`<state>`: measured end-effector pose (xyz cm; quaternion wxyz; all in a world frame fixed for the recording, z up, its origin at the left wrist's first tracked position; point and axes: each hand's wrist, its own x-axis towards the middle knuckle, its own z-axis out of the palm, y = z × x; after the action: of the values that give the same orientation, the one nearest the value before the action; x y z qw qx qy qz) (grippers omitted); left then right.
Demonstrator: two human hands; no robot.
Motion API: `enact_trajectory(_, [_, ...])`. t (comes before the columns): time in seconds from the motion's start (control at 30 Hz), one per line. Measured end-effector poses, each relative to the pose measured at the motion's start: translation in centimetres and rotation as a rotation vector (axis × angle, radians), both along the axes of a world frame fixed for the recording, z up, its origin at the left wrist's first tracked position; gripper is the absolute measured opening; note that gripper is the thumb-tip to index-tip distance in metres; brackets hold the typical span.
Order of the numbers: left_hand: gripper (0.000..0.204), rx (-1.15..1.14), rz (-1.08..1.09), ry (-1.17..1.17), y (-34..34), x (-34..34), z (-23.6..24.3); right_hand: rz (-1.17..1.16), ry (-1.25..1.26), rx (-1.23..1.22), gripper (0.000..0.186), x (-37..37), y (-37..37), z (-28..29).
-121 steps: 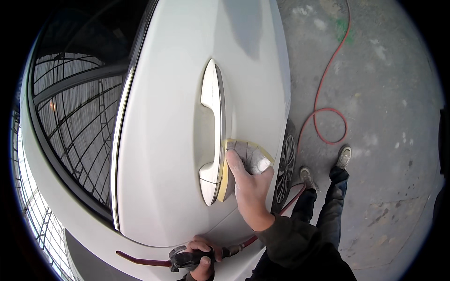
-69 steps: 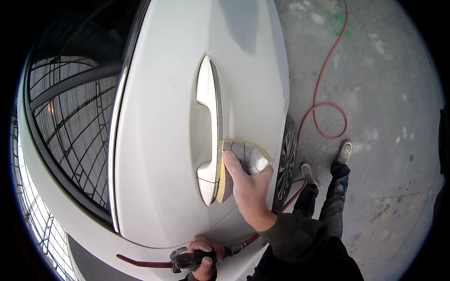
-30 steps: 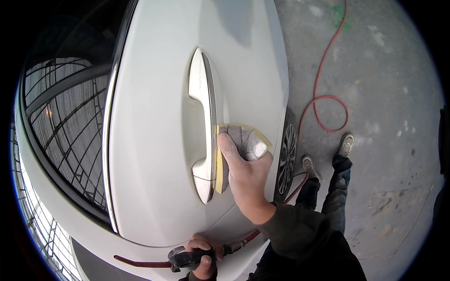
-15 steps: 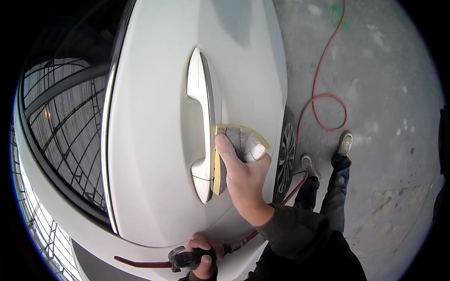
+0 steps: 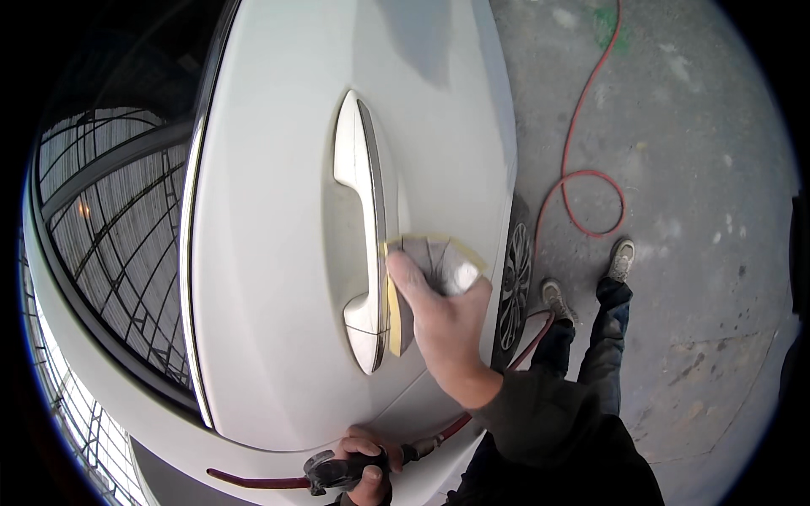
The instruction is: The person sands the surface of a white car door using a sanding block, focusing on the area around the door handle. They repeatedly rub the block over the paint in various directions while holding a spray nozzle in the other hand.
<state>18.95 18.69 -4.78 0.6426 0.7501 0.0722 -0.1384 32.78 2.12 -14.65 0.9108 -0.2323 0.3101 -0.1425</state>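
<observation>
— What is borne by the floor (image 5: 700, 152)?
— A red hose (image 5: 623, 205) is laid along it, curled into one loop.
— Is anything else carried?
— A pair of shoes (image 5: 622, 260) is planted near the loop; a wheel (image 5: 515, 287) seems to be rested there, though its tread is poorly seen.
— How is it marked, the floor?
— By white smudges (image 5: 670, 228) and a green patch (image 5: 605, 27).

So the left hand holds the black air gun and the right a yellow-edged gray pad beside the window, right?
Not the window: the head view shows the right hand holding the gray pad beside the door handle. The left hand does hold the black air gun.
</observation>
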Motion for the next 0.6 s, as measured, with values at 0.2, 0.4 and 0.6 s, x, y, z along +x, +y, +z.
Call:
enact_trajectory(0.2, [0.043,0.005,0.015,-0.004,-0.4,-0.2,-0.1,0.028,0.021,0.009,0.018,-2.8,1.4,0.4])
enact_trajectory(0.4, [0.044,0.020,0.029,0.006,-0.5,-0.6,0.2,0.067,-0.025,0.001,0.016,1.1,-2.4,-0.9])
enact_trajectory(0.6, [0.042,0.031,0.025,0.005,0.3,0.5,-0.1,-0.019,0.014,-0.047,0.022,-1.0,2.0,-0.7])
